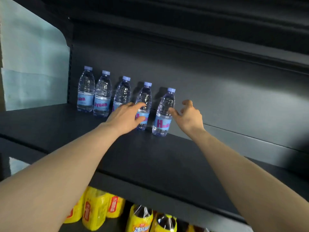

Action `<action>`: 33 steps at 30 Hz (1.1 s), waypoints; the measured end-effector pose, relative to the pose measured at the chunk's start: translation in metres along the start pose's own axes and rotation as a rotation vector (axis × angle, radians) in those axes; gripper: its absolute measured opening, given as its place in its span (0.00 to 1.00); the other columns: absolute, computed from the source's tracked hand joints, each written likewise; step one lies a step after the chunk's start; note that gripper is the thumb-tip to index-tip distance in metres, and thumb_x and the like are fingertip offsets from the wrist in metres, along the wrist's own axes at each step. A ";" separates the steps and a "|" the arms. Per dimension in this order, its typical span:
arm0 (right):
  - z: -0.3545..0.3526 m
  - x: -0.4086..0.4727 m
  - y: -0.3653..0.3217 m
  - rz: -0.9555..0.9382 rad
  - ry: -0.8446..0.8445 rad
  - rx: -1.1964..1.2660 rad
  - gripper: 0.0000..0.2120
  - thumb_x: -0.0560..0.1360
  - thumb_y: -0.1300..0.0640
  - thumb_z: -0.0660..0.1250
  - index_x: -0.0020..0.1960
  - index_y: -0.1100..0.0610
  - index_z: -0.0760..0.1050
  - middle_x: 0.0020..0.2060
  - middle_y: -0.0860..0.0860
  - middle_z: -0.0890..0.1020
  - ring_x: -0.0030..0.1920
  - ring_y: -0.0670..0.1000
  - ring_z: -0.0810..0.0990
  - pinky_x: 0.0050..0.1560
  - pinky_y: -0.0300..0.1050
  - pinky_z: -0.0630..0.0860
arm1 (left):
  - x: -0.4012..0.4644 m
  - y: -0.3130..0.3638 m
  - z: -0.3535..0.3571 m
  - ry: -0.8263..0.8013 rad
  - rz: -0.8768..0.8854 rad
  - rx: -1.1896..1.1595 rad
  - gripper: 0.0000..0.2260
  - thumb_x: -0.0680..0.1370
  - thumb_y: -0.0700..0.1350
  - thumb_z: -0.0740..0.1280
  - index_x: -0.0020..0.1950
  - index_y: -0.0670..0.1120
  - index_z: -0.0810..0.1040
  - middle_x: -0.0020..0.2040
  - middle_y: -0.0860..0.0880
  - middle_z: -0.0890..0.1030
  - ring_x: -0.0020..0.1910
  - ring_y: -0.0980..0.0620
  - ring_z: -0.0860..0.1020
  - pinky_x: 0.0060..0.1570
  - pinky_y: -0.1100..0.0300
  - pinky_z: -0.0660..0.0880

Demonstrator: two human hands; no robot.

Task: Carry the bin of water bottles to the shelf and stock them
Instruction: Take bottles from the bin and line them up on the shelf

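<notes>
Dark shelf [150,156] fills most of the view, back panel behind it, another shelf board above. Lower shelf holds yellow-wrapped drink packs [95,210]. Bin not in view.

Five water bottles [123,92] stand upright in a row along the back of the shelf, from the left end toward the middle, right half bare. The two leftmost touch; the others have small gaps.

Left hand [125,117] is wrapped around the fourth bottle [144,104] at its label, fingers curled on it. Right hand [189,116] sits just right of the fifth bottle [164,113], fingers loosely spread and half curled, holding nothing; a fingertip looks to be touching or almost touching it, can't tell.

Risk: bottles are tall, narrow, light-based. A sideways nudge from either hand could tip one into its neighbour and domino the row. Pulling the left hand out fast may drag the fourth bottle forward.
</notes>
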State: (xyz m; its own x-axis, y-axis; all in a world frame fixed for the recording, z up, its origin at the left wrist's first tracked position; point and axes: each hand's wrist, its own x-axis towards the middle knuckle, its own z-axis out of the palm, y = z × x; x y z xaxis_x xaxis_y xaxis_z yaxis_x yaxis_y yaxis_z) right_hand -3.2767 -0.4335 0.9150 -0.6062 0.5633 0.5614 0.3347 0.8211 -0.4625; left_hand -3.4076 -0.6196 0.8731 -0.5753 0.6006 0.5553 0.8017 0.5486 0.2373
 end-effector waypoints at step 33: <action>0.129 -0.666 0.055 0.008 -0.397 -0.477 0.19 0.75 0.50 0.68 0.60 0.61 0.73 0.49 0.58 0.79 0.50 0.62 0.76 0.46 0.56 0.77 | -0.609 -0.074 0.135 -0.376 -0.025 -0.077 0.17 0.76 0.50 0.68 0.63 0.47 0.74 0.55 0.45 0.80 0.54 0.42 0.77 0.53 0.48 0.75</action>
State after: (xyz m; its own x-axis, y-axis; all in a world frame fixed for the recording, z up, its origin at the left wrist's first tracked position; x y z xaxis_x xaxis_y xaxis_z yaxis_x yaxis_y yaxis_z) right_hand -2.9476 -0.7757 0.4267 -0.7936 0.5677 0.2190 0.5705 0.8193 -0.0568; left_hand -3.1388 -0.9476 0.4102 -0.6024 0.7669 0.2214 0.7885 0.5287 0.3144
